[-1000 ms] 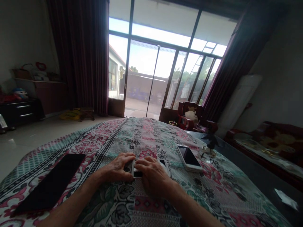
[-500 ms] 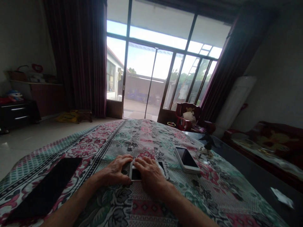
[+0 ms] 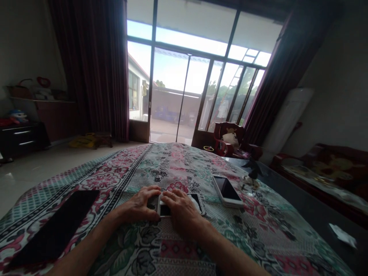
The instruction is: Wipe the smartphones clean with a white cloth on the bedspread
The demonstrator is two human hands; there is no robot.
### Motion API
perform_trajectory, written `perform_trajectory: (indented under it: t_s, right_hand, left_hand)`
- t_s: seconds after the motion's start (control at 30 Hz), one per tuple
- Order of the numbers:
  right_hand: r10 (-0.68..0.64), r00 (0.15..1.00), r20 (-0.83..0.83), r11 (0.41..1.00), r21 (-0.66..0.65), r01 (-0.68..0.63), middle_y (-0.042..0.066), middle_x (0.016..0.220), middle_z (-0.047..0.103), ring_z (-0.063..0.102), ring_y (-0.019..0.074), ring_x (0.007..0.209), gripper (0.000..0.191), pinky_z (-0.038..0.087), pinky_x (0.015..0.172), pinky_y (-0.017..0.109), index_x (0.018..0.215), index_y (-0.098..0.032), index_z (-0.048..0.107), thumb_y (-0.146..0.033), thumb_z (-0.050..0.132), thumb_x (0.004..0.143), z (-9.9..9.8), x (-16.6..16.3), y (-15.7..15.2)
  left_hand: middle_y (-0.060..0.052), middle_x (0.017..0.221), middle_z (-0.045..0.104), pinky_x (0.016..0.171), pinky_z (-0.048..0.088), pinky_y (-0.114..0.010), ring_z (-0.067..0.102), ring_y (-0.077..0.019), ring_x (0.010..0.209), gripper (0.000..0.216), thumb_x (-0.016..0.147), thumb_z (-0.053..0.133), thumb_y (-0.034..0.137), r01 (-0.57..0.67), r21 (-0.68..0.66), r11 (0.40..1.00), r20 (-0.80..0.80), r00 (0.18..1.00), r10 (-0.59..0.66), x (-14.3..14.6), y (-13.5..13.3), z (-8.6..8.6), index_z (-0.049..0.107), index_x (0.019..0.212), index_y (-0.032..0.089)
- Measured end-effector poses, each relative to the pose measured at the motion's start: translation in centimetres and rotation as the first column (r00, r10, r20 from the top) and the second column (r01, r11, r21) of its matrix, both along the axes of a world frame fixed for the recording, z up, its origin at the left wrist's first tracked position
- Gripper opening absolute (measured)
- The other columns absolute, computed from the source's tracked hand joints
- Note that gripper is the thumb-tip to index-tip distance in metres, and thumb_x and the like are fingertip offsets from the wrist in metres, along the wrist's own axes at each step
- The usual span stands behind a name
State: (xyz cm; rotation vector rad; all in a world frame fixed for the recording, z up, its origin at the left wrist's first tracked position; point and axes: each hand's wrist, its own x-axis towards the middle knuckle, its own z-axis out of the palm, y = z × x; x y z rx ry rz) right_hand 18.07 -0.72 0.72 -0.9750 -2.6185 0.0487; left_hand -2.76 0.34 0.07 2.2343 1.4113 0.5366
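We are seeing the left hand (image 3: 143,203), thumb and fingers wide, holding a phone (image 3: 165,211) on flowered cloth (image 3: 172,157) while the right hand (image 3: 183,209), grip unclear, is apparently wiping it, the next stroke calling for steady support.

Smooth glossy-screened phone (image 3: 165,210), textured cloth tablecloth (image 3: 178,165), matt slab (image 3: 54,230), shiny floor (image 3: 31,172), wooden chair (image 3: 228,128)

Glass door (image 3: 183,96): dark-framed, daylight-bright
Curtains (image 3: 97,76): 2, dark purple, flanking the door
Window panes (image 3: 235,99): narrow, right of the door
Armchair (image 3: 221,132): red-brown, near the door's right side
Drawer cabinet (image 3: 25,138): black, far left of the door
Floor (image 3: 57,159): pale, glossy, left of the door
Walls (image 3: 342,84): dim, well out either side of the door
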Motion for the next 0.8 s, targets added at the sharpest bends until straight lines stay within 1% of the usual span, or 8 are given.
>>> perform_trajectory:
  t_s: [0.1,0.2,0.33,0.4,0.5,0.67,0.73,0.8]
  right_hand:
    - [0.034,0.999,-0.011,0.999,-0.001,-0.034,0.004,0.125,0.057,0.046,0.0184,0.113,0.034,0.036,0.098,0.032,0.114,-0.021,0.056,-0.013,0.048,0.082,0.3,0.1,-0.2]
    - [0.102,0.994,-0.041,0.995,-0.019,-0.102,0.003,0.113,0.063,0.05,0.0176,0.106,0.029,0.036,0.098,0.031,0.101,-0.021,0.06,-0.011,0.048,0.077,0.7,0.1,-0.6]
    - [0.153,0.982,-0.113,0.986,-0.052,-0.16,0.001,0.1,0.067,0.056,0.0161,0.095,0.023,0.038,0.094,0.03,0.088,-0.021,0.063,-0.009,0.049,0.073,0.4,0.0,-0.8]
    - [0.154,0.976,-0.152,0.985,-0.054,-0.164,0.0,0.101,0.067,0.056,0.0152,0.093,0.025,0.038,0.093,0.029,0.089,-0.021,0.063,-0.009,0.049,0.073,0.1,0.0,-0.6]
    - [0.103,0.979,-0.175,0.993,-0.033,-0.111,0.0,0.11,0.065,0.054,0.0162,0.1,0.029,0.037,0.095,0.03,0.1,-0.022,0.063,-0.01,0.048,0.077,-0.3,0.1,-0.1]
    - [-0.023,0.995,-0.097,1.0,-0.005,0.023,0.002,0.124,0.059,0.047,0.0203,0.112,0.035,0.036,0.097,0.035,0.118,-0.024,0.058,-0.015,0.044,0.087,-0.4,0.0,0.7]
    - [-0.04,0.997,-0.073,0.999,0.002,0.04,0.002,0.125,0.058,0.046,0.0207,0.113,0.035,0.036,0.097,0.036,0.12,-0.024,0.057,-0.016,0.043,0.089,-0.4,0.0,0.7]
    - [-0.017,0.998,-0.063,1.0,0.004,0.018,0.002,0.127,0.057,0.045,0.0206,0.114,0.035,0.036,0.098,0.036,0.12,-0.022,0.057,-0.016,0.043,0.089,-0.3,-0.1,0.5]
  left_hand:
    - [-0.005,0.141,0.045,0.109,0.031,-0.04,0.038,-0.0299,0.131,0.07,0.059,0.074,0.04,0.032,-0.004,0.999,-0.013,0.999,-0.032,-0.4,0.3,-0.4,0.054,0.125,0.025]
    - [-0.006,0.144,0.042,0.111,0.029,-0.037,0.034,-0.0287,0.134,0.073,0.061,0.074,0.039,0.061,-0.005,0.998,-0.002,0.998,-0.061,-0.8,0.7,-1.0,0.052,0.128,0.024]
    - [-0.006,0.146,0.038,0.112,0.027,-0.037,0.031,-0.0283,0.136,0.073,0.062,0.074,0.038,0.071,-0.02,0.997,0.011,0.997,-0.07,-1.1,0.9,-1.4,0.05,0.13,0.024]
    - [-0.007,0.147,0.038,0.112,0.027,-0.037,0.031,-0.0284,0.136,0.073,0.063,0.073,0.039,0.065,-0.021,0.998,0.005,0.998,-0.065,-1.0,0.8,-1.3,0.05,0.131,0.023]
    - [-0.006,0.146,0.039,0.111,0.028,-0.038,0.032,-0.0285,0.135,0.072,0.063,0.072,0.039,0.063,-0.015,0.998,-0.015,0.998,-0.063,-0.8,0.5,-0.7,0.05,0.13,0.024]
    - [-0.006,0.142,0.044,0.11,0.031,-0.038,0.036,-0.0296,0.132,0.067,0.063,0.072,0.038,0.088,0.007,0.996,-0.028,0.996,-0.088,-0.4,0.2,0.1,0.054,0.126,0.022]
    - [-0.006,0.141,0.044,0.11,0.031,-0.038,0.037,-0.0297,0.131,0.066,0.063,0.072,0.038,0.095,0.011,0.995,-0.028,0.995,-0.095,-0.4,0.2,0.3,0.055,0.125,0.022]
    - [-0.006,0.141,0.044,0.11,0.031,-0.039,0.037,-0.0297,0.131,0.066,0.063,0.072,0.038,0.095,0.013,0.995,-0.026,0.995,-0.095,-0.5,0.3,0.1,0.055,0.125,0.022]
